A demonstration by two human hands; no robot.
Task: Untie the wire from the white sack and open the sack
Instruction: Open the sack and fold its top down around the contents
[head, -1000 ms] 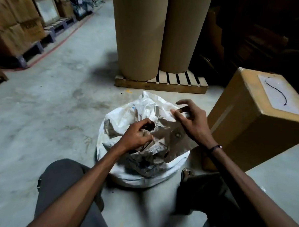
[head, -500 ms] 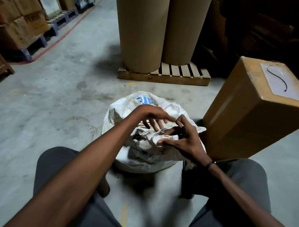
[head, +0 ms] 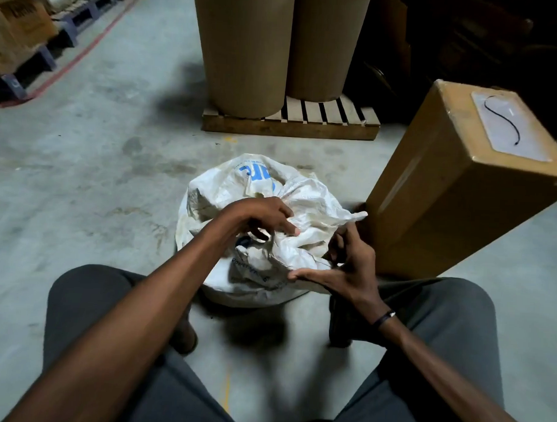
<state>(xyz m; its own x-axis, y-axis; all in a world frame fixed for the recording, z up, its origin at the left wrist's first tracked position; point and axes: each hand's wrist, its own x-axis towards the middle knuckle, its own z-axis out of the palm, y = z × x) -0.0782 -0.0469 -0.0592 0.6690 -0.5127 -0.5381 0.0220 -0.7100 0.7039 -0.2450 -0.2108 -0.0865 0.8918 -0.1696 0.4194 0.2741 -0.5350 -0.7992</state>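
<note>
Between the person's knees on the concrete floor (head: 81,176), white woven sack (head: 306,199) sits just beside a tilted cardboard box (head: 456,193); neck bunched and crumpled on top; wire not visible, likely buried in the folds. Left hand (head: 264,215) arches over the bunch, fingers curled down into it, grip narrow, can't tell what it pinches; right hand (head: 348,271) pins the near fold, thumb stretched flat along the cloth. Advice: keep right hand anchoring the neck; find the wire's twisted end first; unwind rather than yank, woven cloth snags.

Both hands (head: 304,244) on white sack (head: 306,193)
</note>
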